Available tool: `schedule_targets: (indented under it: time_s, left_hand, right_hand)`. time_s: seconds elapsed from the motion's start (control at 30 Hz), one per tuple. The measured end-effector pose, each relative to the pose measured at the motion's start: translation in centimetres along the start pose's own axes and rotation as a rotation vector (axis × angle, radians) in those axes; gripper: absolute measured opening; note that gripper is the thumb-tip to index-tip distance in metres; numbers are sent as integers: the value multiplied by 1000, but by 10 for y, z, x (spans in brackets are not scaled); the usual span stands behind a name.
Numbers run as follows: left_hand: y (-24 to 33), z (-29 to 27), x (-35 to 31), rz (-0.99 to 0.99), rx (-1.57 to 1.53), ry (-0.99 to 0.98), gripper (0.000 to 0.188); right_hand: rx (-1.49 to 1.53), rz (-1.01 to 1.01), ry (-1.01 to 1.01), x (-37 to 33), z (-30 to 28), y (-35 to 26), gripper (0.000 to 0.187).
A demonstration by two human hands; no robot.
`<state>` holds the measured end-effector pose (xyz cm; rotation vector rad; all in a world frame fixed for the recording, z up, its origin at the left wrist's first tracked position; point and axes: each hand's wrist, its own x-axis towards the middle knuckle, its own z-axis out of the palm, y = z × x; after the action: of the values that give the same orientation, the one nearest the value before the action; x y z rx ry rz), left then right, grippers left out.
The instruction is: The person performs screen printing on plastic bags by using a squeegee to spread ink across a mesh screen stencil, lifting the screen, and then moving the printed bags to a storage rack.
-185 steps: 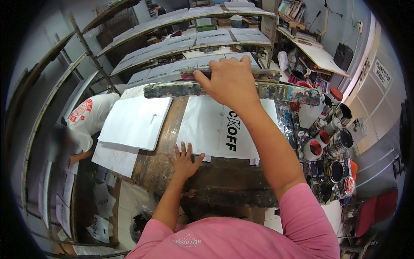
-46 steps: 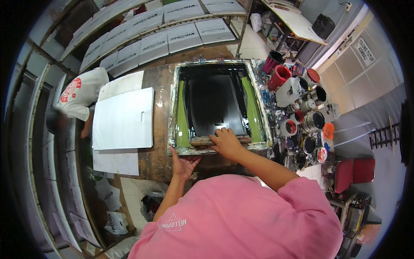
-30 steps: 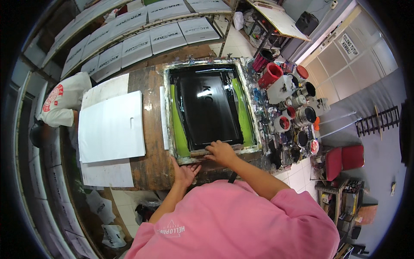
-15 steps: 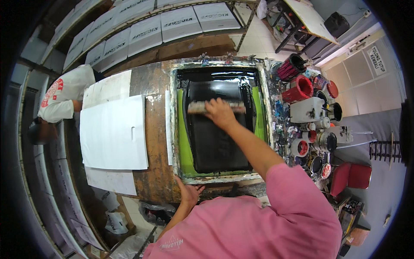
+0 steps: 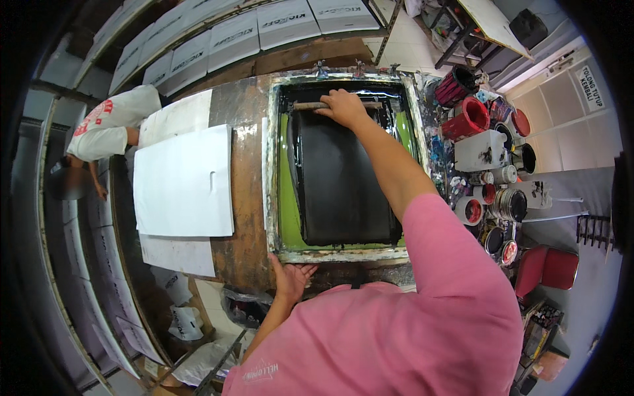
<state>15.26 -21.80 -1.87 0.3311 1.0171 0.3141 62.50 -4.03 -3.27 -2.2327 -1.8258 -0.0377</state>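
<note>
A screen printing frame [image 5: 272,178] lies on the worktable, its mesh green along the sides and covered with black ink [image 5: 347,181] over the middle. At the far end of the mesh, my right hand [image 5: 345,107] is closed over the wooden handle of a squeegee [image 5: 307,105]. The blade is hidden under the handle and in the dark ink. My left hand [image 5: 291,280] is at the frame's near left corner, thumb up against the rim and fingers stretched out along the near edge. It holds nothing that I can see.
A stack of white sheets [image 5: 181,181] lies left of the frame. Ink tubs and cans, including a red bucket [image 5: 467,117], crowd the right side. Another person [image 5: 109,125] leans by the shelves at left. Racks with printed white bags [image 5: 284,25] stand beyond the table.
My right hand has pushed the squeegee away from me, from the upper middle of the mesh to its far end. My left hand stays at the near corner. The other person's arm has lowered.
</note>
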Motion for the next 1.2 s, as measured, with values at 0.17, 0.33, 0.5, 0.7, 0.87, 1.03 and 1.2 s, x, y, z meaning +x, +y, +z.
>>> schedule_targets:
  time_s: [0.17,0.33,0.5,0.7,0.87,1.03,1.2]
  left_hand:
    - [5,-5,-9,27,68,-134,133]
    - [10,-3,-18,98,84,-236,129]
    - [26,13,-42,151,47,-371,125]
    - [86,51,-73,365,-21,-922,116]
    - [100,69,-48,706,731,-681,102]
    - [63,46,18,870,1951,188,101]
    - [18,10,55,855,2056,280,109]
  right_hand:
    - [-5,-15,-5,-86,-12,-53,40]
    - [65,4,-119,-209,-67,-138,39]
    - [130,102,-299,-275,-149,-194,49]
    - [-137,-41,202,-254,-242,-217,34]
    - [-180,-10,495,-202,-281,-214,30]
    - [-187,-15,551,-173,-302,-202,34]
    - [-168,-1,534,-156,-317,-199,35]
